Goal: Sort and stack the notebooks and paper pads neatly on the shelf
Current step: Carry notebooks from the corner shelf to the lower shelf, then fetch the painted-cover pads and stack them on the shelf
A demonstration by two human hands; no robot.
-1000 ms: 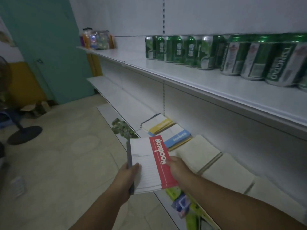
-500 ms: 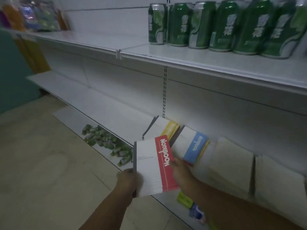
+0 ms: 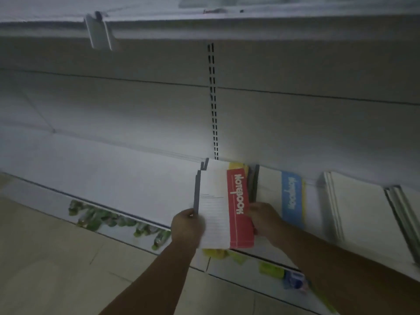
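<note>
I hold a white notebook with a red band (image 3: 223, 208) in both hands over the middle shelf (image 3: 127, 185). My left hand (image 3: 187, 226) grips its grey spine edge at the lower left. My right hand (image 3: 264, 219) grips its red right edge. The notebook lies over a stack whose yellow band (image 3: 236, 165) shows at the top. To the right lies a blue-banded notebook (image 3: 292, 196), then plain cream paper pads (image 3: 361, 205) and another pad (image 3: 411, 201) at the frame edge.
The left part of the middle shelf is bare white. Green packets (image 3: 118, 221) lie on the bottom shelf, with yellow and blue items (image 3: 281, 271) under my arms. An upper shelf edge (image 3: 204, 26) runs overhead. Beige floor (image 3: 56, 269) spreads at the lower left.
My view has swung towards the shelf and dropped, so the cans have left the frame. Both hands have carried the red-banded notebook forward and over the yellow-banded stack.
</note>
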